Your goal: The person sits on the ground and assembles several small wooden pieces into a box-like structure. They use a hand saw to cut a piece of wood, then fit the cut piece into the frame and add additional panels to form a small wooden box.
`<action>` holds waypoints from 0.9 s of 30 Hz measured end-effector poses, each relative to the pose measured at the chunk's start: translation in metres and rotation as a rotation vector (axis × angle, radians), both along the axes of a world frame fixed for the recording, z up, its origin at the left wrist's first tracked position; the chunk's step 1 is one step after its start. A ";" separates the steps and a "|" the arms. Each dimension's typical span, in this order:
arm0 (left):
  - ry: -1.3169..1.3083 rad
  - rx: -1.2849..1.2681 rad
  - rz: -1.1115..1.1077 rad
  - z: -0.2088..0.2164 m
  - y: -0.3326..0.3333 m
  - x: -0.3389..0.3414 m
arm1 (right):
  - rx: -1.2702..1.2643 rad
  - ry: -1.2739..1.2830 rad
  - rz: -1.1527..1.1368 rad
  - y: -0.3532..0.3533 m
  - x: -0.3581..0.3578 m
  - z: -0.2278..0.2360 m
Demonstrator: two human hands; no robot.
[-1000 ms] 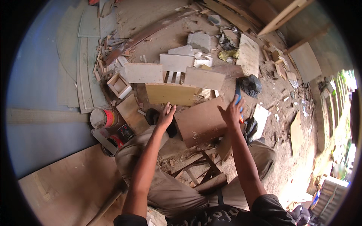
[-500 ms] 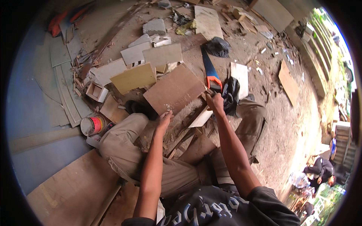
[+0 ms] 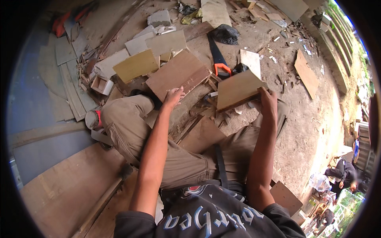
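My right hand (image 3: 268, 100) grips the near right corner of a tan wooden board (image 3: 238, 90), its fingers closed on the edge. That board is tilted above the ground, over my right leg. My left hand (image 3: 174, 97) rests at the near edge of a brown board (image 3: 178, 73), fingers partly stretched out and not wrapped round it. Just beyond the tan board lies a handsaw (image 3: 218, 56) with an orange and black handle. Part of a black plastic bag (image 3: 240, 68) shows behind the tan board's far edge.
Farther left lie a yellowish board (image 3: 135, 65), grey panels (image 3: 166, 42) and a small open wooden box (image 3: 102, 85). A concrete block (image 3: 158, 18) sits at the back. Wood scraps lie between my legs (image 3: 198, 135). Another person (image 3: 343, 174) crouches at the far right.
My right hand has moved right from beside the saw handle, and the tan board is now raised in it. My left hand stays by the brown board. The view has shifted somewhat.
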State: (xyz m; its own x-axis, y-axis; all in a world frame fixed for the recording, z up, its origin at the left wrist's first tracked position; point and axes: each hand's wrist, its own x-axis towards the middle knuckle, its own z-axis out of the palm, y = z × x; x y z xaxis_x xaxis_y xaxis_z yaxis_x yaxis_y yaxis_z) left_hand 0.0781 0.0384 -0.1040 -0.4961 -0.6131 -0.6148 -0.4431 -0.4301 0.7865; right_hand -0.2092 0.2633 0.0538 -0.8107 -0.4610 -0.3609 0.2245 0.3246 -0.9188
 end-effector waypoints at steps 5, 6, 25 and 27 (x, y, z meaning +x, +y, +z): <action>0.199 0.157 0.014 0.050 0.009 -0.048 | -0.292 -0.067 -0.163 0.020 0.004 0.045; 0.275 0.198 0.032 0.065 0.012 -0.058 | -0.335 -0.073 -0.169 0.019 0.014 0.051; 0.369 -0.513 0.286 0.093 -0.006 -0.046 | -0.170 -0.099 0.327 -0.017 0.068 -0.044; 0.413 -0.530 0.331 0.087 -0.001 -0.044 | -0.076 -0.040 0.294 -0.027 0.069 -0.068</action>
